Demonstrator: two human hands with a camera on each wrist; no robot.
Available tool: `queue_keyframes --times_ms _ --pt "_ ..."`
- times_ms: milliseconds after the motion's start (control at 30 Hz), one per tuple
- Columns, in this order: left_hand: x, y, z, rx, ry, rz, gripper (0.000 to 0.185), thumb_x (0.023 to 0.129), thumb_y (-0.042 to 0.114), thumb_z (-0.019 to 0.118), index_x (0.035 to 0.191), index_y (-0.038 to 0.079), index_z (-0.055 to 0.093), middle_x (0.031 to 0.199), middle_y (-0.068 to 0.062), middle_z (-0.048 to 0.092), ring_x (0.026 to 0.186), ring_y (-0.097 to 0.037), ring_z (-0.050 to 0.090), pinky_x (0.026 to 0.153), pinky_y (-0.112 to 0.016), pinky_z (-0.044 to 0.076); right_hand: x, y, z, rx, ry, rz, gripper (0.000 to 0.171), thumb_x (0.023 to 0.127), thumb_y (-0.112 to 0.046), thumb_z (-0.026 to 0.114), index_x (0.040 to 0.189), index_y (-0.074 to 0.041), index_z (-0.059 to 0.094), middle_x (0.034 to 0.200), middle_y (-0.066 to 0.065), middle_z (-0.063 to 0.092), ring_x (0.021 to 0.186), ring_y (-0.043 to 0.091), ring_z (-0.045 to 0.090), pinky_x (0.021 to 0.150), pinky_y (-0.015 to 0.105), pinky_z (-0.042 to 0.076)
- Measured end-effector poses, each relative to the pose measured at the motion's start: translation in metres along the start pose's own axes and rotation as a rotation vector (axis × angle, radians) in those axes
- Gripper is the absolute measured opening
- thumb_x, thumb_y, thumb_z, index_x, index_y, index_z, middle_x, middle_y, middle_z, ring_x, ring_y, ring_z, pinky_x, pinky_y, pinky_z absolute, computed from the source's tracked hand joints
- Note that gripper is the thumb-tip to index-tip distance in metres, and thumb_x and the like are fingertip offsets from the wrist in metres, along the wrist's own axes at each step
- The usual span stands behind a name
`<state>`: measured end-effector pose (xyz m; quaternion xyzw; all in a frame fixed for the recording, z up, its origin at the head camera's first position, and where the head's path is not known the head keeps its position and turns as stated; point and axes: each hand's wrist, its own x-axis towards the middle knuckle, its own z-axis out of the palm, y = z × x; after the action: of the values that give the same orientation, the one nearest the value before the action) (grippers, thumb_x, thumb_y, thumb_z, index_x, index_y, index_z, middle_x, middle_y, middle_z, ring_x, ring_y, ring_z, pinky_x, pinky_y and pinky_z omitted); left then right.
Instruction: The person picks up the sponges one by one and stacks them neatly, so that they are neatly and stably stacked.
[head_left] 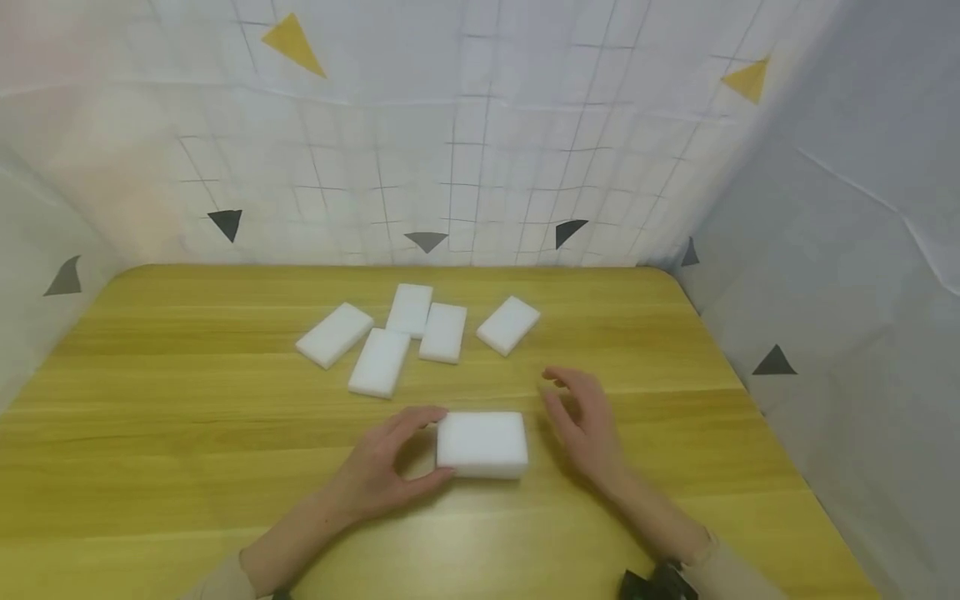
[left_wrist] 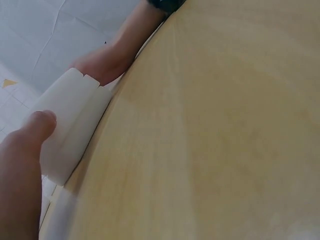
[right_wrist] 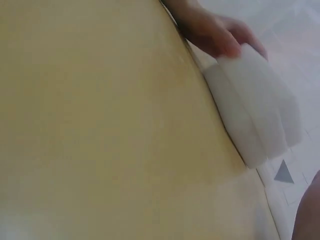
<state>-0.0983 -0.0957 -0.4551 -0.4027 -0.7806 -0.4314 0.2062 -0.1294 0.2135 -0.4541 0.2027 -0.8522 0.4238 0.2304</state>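
A thick white foam block (head_left: 482,444), which looks like two stacked pieces in the left wrist view (left_wrist: 70,120), lies at the front middle of the yellow wooden table (head_left: 187,433). My left hand (head_left: 431,442) grips its left end, thumb (left_wrist: 42,122) on the near side and fingers on the far side. My right hand (head_left: 558,392) hovers open just right of the block and does not touch it. The right wrist view shows the block (right_wrist: 255,107) with the left hand's fingers (right_wrist: 215,32) on its far end.
Several more white foam blocks (head_left: 408,333) lie flat in a loose group behind the hands, toward the table's back middle. White sheeting with a grid and triangle marks (head_left: 480,167) walls in the table at the back and both sides.
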Motion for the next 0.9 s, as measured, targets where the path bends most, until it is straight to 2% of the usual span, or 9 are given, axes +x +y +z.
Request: queue_keyframes --times_ms 167,367,467,633,733,900 --pt "0.000 0.001 0.000 0.000 0.002 -0.005 0.067 0.076 0.026 0.086 0.132 0.004 0.058 0.130 -0.007 0.065 0.117 -0.024 0.064 0.108 -0.023 0.045 0.029 0.015 0.013 -0.125 0.022 -0.092 0.028 0.092 -0.011 0.069 0.118 -0.003 0.068 0.115 0.012 0.068 0.108 0.029 0.058 0.095 0.044 0.046" --pt "0.001 0.000 -0.001 0.001 0.000 -0.015 0.067 0.076 0.027 0.087 0.132 0.005 0.058 0.130 -0.008 0.064 0.118 -0.024 0.063 0.108 -0.024 0.045 0.053 0.028 0.029 -0.207 -0.026 -0.226 0.030 0.087 -0.011 0.071 0.115 -0.001 0.070 0.112 0.016 0.068 0.107 0.034 0.058 0.098 0.051 0.042" --pt "0.001 0.000 -0.002 0.002 -0.001 -0.020 0.067 0.076 0.027 0.087 0.133 0.005 0.058 0.130 -0.008 0.065 0.118 -0.024 0.063 0.108 -0.024 0.045 0.060 0.031 0.033 -0.285 -0.087 -0.241 0.034 0.088 -0.015 0.070 0.120 -0.005 0.069 0.113 0.014 0.066 0.107 0.032 0.056 0.099 0.051 0.040" --pt "0.001 0.000 -0.002 0.009 0.009 -0.017 0.068 0.075 0.027 0.087 0.132 0.005 0.058 0.130 -0.009 0.065 0.118 -0.024 0.063 0.108 -0.024 0.045 0.063 0.029 0.034 -0.343 -0.181 -0.232 0.036 0.092 -0.019 0.067 0.127 -0.009 0.067 0.115 0.014 0.060 0.106 0.032 0.053 0.100 0.052 0.040" --pt "0.001 0.001 -0.002 0.014 0.014 -0.016 0.068 0.076 0.027 0.087 0.132 0.005 0.058 0.130 -0.009 0.065 0.118 -0.024 0.063 0.108 -0.024 0.045 0.062 0.027 0.034 -0.334 -0.189 -0.234 0.035 0.092 -0.018 0.067 0.125 -0.007 0.068 0.114 0.015 0.060 0.105 0.033 0.052 0.098 0.052 0.040" --pt "0.000 0.000 -0.003 0.023 0.015 -0.018 0.067 0.076 0.028 0.087 0.133 0.005 0.058 0.130 -0.007 0.065 0.117 -0.024 0.063 0.108 -0.023 0.045 0.060 0.030 0.035 -0.328 -0.142 -0.253 0.030 0.089 -0.016 0.068 0.117 -0.005 0.070 0.109 0.018 0.059 0.102 0.034 0.053 0.096 0.054 0.040"
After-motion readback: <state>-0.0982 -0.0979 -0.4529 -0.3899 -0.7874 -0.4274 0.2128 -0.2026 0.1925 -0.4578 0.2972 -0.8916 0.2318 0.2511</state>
